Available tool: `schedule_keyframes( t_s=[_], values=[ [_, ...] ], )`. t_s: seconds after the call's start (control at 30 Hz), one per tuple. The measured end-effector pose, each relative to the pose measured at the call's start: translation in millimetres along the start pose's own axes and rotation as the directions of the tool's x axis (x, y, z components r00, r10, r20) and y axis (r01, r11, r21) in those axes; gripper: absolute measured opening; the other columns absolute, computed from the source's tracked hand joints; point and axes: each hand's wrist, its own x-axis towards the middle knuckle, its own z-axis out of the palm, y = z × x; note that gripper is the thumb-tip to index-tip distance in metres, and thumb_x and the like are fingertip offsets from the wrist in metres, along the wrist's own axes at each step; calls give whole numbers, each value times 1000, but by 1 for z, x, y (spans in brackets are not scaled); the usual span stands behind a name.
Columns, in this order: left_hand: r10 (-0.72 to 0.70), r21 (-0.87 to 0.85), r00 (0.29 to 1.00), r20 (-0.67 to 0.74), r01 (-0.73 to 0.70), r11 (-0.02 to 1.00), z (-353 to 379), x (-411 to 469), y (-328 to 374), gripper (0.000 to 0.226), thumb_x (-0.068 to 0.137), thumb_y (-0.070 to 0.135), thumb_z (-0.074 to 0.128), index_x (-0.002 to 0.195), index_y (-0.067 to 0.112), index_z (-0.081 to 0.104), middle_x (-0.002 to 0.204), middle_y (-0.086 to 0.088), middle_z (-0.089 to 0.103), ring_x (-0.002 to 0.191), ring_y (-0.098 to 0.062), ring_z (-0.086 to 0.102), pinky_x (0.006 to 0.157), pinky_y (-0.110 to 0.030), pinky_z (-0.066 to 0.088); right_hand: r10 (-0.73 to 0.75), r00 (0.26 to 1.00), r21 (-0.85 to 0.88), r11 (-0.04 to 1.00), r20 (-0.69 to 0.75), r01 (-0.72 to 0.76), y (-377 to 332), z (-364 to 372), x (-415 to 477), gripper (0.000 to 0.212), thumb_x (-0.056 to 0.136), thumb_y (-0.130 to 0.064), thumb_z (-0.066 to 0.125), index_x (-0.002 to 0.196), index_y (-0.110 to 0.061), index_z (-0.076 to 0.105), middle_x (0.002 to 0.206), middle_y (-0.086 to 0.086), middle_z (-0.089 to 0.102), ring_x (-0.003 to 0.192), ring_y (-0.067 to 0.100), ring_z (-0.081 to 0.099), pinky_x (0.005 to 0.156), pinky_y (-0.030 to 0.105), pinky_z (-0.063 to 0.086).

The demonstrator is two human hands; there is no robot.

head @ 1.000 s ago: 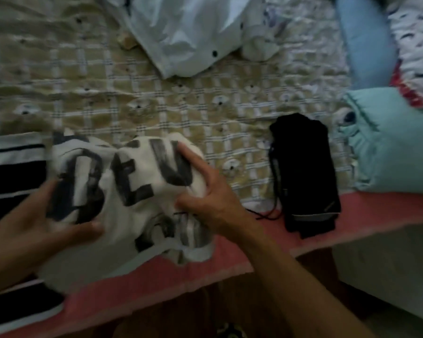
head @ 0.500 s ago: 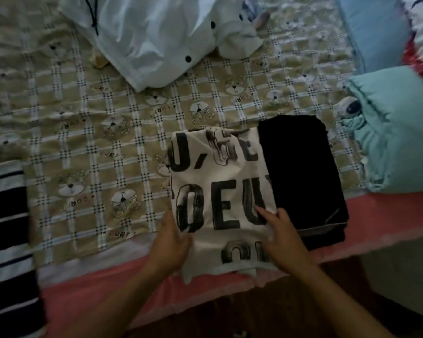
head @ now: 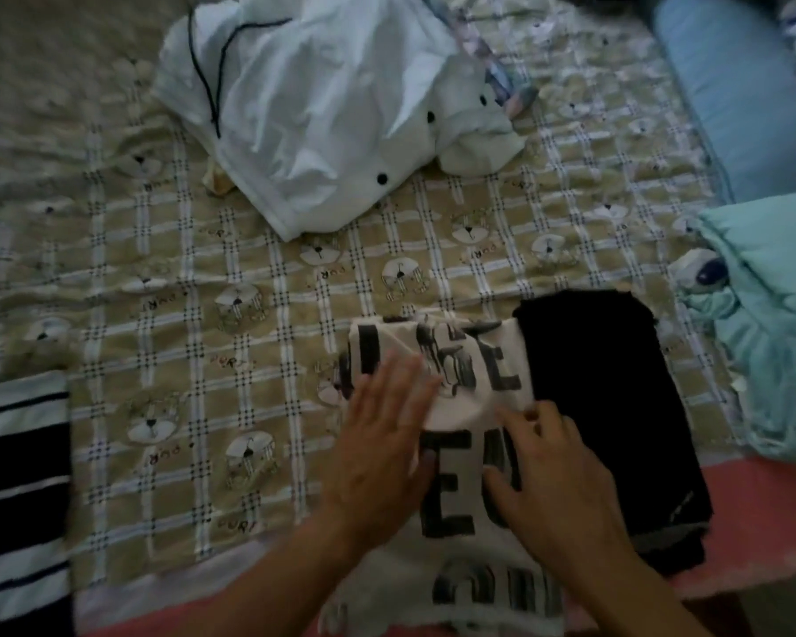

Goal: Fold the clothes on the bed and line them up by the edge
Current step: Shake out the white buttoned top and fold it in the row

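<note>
A folded white T-shirt with big black letters lies at the bed's near edge, touching a folded black garment on its right. My left hand lies flat with straight fingers on the shirt's left half. My right hand rests on the shirt's right half, fingers slightly bent, near the seam with the black garment. A crumpled white garment with black buttons and cord sits unfolded farther back. A black-and-white striped garment lies at the left edge.
The bed carries a tan checked sheet with bear prints and a pink border along the near edge. A teal bundle and a blue pillow sit at the right.
The lettered shirt went from loosely held at the left to lying folded against the black garment. Both hands have since slid up onto it, and the view has moved closer.
</note>
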Motion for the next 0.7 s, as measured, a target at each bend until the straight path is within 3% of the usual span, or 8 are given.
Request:
schedule_keyframes(
  t_s=[0.1,0.17,0.3,0.37,0.43,0.5,0.6,0.7],
  values=[
    [-22,93,969,247,-1,996,15,36,-15,80,93,55,41,157,27,1,165,-4,-14,149,-28,-24,121,-55,1,-86,991,191,976,-100,104,-23,-6,43,75,87,-48,60,150,-32,22,140,-5,28,124,15,42,95,29,47],
    [-45,37,944,327,35,999,10,53,-23,75,94,53,44,155,29,8,165,-2,-2,151,-27,-12,122,-55,5,-119,975,357,917,-190,181,-41,-16,85,72,87,-42,63,149,-31,27,140,-6,30,122,12,43,91,26,45],
    [-152,-270,987,58,162,949,-31,65,-33,46,93,45,50,135,30,44,136,8,42,123,-16,43,102,-33,43,-147,966,596,764,-212,247,-101,-49,179,51,79,-34,73,123,-29,48,131,1,39,108,15,48,82,29,42],
    [-282,-350,959,-13,260,900,-48,62,-52,37,93,45,50,126,29,50,128,9,44,114,-11,45,95,-30,46,-131,989,756,639,-74,141,-139,-57,224,41,75,-33,78,107,-25,54,125,7,47,104,21,54,76,30,47],
    [-409,-425,912,-27,359,831,-59,55,-74,32,93,43,52,122,29,52,125,11,45,113,-8,43,96,-28,44,-87,991,927,369,100,-62,-174,-57,258,31,73,-25,82,91,-19,58,115,13,58,102,31,62,66,39,57],
    [-492,-459,870,-30,425,780,-66,41,-93,31,94,44,53,123,32,50,124,14,43,116,-6,42,96,-26,42,-16,986,974,159,164,-159,-196,-51,280,27,70,-20,85,78,-19,60,103,12,65,104,38,63,72,55,59],
    [-553,-489,832,44,500,715,-71,12,-112,29,96,45,52,123,35,47,124,17,40,117,-3,40,94,-22,37,141,969,978,18,204,-208,-204,-40,294,24,63,-18,89,73,-18,67,97,12,70,94,39,66,70,61,58],
    [-551,-513,830,84,510,691,-77,-16,-118,25,95,46,53,118,38,47,121,20,41,116,-1,40,91,-18,35,168,958,973,-27,231,-230,-205,-41,294,21,65,-6,83,81,-9,71,101,19,71,94,41,68,77,61,56]
  ],
)
